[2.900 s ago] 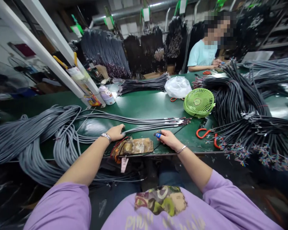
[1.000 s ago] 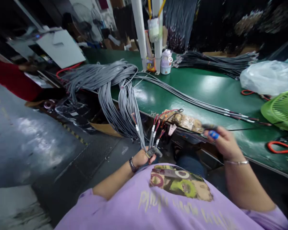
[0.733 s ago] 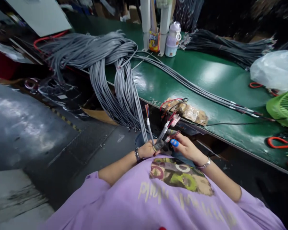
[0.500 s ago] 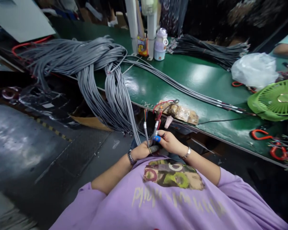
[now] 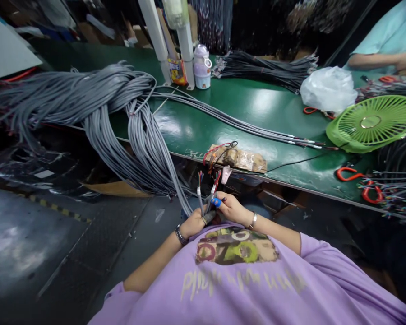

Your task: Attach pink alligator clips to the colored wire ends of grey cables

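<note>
My left hand (image 5: 193,222) is closed around grey cables in front of my shirt, a dark covering on its thumb. Two stripped ends rise from the hands: one grey cable (image 5: 199,198) with thin multicoloured wires, and another grey cable (image 5: 212,193) with mostly red wires. My right hand (image 5: 235,211), blue tape on a digit, pinches the cable with the red wires close beside the left. The fingertips partly hide each other. Just beyond the wire ends, a small wooden board (image 5: 253,160) with red and black leads sits at the table edge, a pale pink piece (image 5: 226,174) hanging by it.
A thick grey cable bundle (image 5: 104,90) drapes over the green table (image 5: 196,135). Several loose cables run right toward a green fan (image 5: 372,122). A bottle (image 5: 202,67), black cables (image 5: 267,70), a plastic bag (image 5: 328,88) and red-handled tools (image 5: 350,174) lie around. A co-worker's arm (image 5: 375,61) is at far right.
The view has turned right, so the table things appear further left and more of the co-worker shows. My hands keep their hold, and the wire ends have drawn back from the wooden board.
</note>
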